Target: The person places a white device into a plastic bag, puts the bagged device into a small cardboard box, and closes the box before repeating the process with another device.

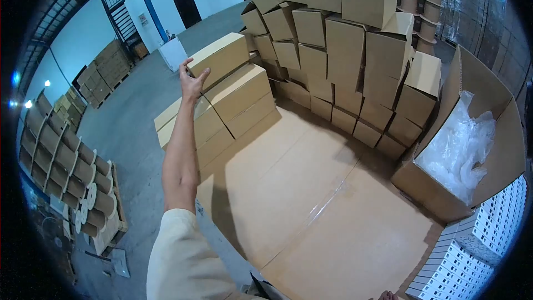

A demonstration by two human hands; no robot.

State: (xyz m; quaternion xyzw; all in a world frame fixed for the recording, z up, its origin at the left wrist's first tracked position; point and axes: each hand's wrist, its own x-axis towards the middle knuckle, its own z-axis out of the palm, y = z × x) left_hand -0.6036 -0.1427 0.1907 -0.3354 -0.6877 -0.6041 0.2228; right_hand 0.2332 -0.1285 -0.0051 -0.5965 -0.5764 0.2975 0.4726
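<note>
The left hand [194, 82] is spread wide at the near end of the upper closed carton [221, 60], atop the stacked cartons [244, 93], where level, gentle pressure would best keep it square; the right hand's [388, 295] grip I cannot tell.
</note>
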